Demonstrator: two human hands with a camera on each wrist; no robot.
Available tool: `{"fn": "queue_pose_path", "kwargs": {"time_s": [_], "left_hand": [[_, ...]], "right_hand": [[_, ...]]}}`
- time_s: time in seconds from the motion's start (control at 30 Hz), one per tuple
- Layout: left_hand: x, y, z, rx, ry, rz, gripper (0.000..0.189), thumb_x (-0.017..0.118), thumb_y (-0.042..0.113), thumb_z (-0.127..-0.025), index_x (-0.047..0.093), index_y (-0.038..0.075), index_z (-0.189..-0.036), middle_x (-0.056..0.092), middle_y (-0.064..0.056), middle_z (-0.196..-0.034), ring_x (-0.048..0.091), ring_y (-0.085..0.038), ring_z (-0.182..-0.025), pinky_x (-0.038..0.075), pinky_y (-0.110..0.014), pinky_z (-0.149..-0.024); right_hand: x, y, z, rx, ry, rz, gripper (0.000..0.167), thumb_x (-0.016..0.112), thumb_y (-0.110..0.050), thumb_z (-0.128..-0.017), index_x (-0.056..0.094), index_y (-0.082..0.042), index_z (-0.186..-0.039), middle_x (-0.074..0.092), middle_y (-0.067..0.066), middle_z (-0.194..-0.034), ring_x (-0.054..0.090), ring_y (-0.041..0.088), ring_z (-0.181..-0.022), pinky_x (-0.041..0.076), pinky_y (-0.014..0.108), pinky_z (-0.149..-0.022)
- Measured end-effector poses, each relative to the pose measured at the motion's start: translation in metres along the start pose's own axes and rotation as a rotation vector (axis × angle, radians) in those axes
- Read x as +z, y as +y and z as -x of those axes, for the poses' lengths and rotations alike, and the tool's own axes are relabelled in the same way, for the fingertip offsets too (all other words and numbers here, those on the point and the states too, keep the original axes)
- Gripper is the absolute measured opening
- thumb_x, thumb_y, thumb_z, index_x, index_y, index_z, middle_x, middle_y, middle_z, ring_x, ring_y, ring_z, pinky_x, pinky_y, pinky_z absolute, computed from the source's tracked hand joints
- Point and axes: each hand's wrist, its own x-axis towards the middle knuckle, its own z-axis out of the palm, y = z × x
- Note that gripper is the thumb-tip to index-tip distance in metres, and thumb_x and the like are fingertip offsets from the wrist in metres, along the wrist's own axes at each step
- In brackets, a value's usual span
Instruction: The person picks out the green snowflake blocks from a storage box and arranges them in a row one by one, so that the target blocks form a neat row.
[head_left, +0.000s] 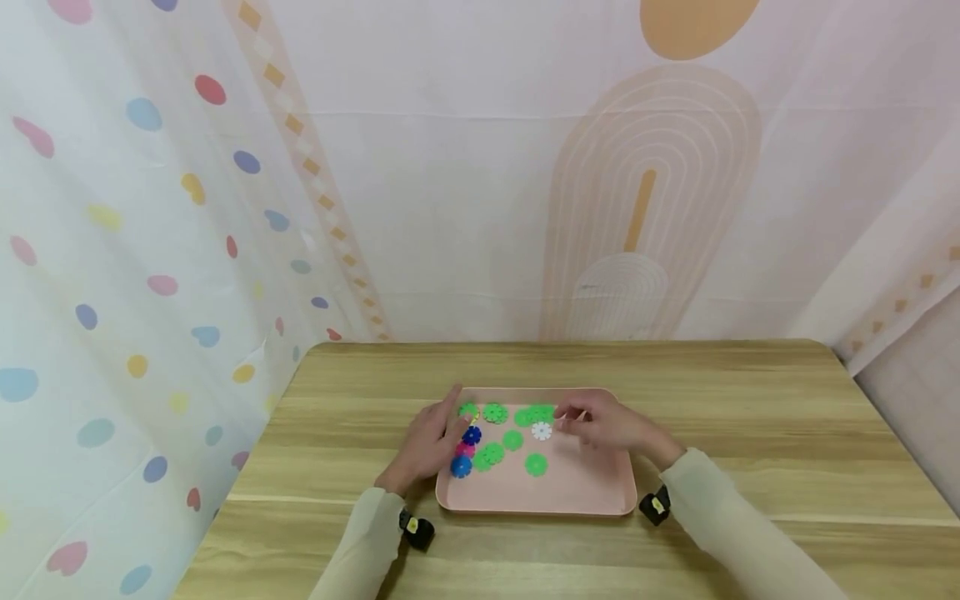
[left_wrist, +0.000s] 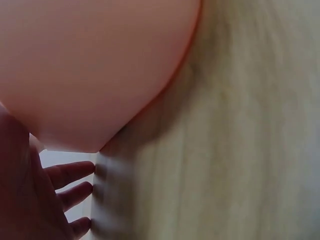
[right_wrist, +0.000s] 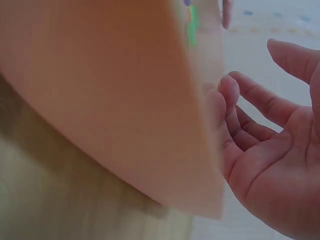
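Centrally, a pink tray (head_left: 577,492) rests on the wooden table (head_left: 750,433), bearing green discs (head_left: 536,465), a white disc (head_left: 542,431) and, toward its left side, blue discs (head_left: 461,467) and a pink disc (head_left: 466,450). The left hand (head_left: 426,443), fingers straight, lies across the tray's left rim; the right hand (head_left: 607,422), loosely curled, thumb and fingertips apart, is just beside the white disc.
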Motion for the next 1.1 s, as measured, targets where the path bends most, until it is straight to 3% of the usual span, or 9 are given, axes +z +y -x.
{"fn": "queue_pose_path", "kwargs": {"time_s": [0.13, 0.23, 0.8, 1.1], "left_hand": [[0.002, 0.0, 0.002, -0.02, -0.014, 0.001, 0.064, 0.042, 0.04, -0.105, 0.02, 0.017, -0.16, 0.041, -0.015, -0.155, 0.031, -0.044, -0.142, 0.021, -0.064, -0.115], [0.003, 0.001, 0.002, -0.03, -0.024, -0.009, 0.063, 0.04, 0.041, -0.106, 0.017, 0.018, -0.16, 0.038, -0.012, -0.157, 0.028, -0.043, -0.143, 0.019, -0.065, -0.115], [0.002, 0.001, 0.003, -0.042, -0.063, -0.057, 0.063, 0.036, 0.043, -0.107, 0.014, 0.019, -0.161, 0.032, -0.01, -0.16, 0.025, -0.044, -0.145, 0.016, -0.065, -0.116], [0.003, 0.0, 0.001, -0.034, -0.053, -0.07, 0.064, 0.038, 0.043, -0.106, 0.014, 0.02, -0.161, 0.031, -0.009, -0.161, 0.025, -0.044, -0.145, 0.016, -0.064, -0.116]], "right_hand": [[0.014, 0.002, -0.003, -0.016, -0.028, 0.047, 0.02, 0.065, -0.012, -0.095, 0.067, 0.002, -0.11, 0.069, 0.005, -0.094, 0.062, 0.014, -0.075, 0.053, 0.023, -0.065], [0.021, 0.0, -0.005, 0.026, -0.048, 0.077, 0.025, 0.068, -0.018, -0.094, 0.066, -0.001, -0.113, 0.067, 0.0, -0.093, 0.058, 0.009, -0.083, 0.05, 0.022, -0.072], [0.056, 0.0, -0.007, 0.163, -0.038, 0.054, 0.031, 0.074, -0.017, -0.088, 0.067, -0.011, -0.117, 0.052, -0.003, -0.079, 0.047, 0.014, -0.078, 0.037, 0.029, -0.072], [0.06, -0.005, -0.004, 0.204, -0.018, 0.054, 0.03, 0.075, -0.018, -0.088, 0.065, -0.017, -0.116, 0.048, 0.0, -0.08, 0.046, 0.017, -0.079, 0.037, 0.035, -0.076]]}}
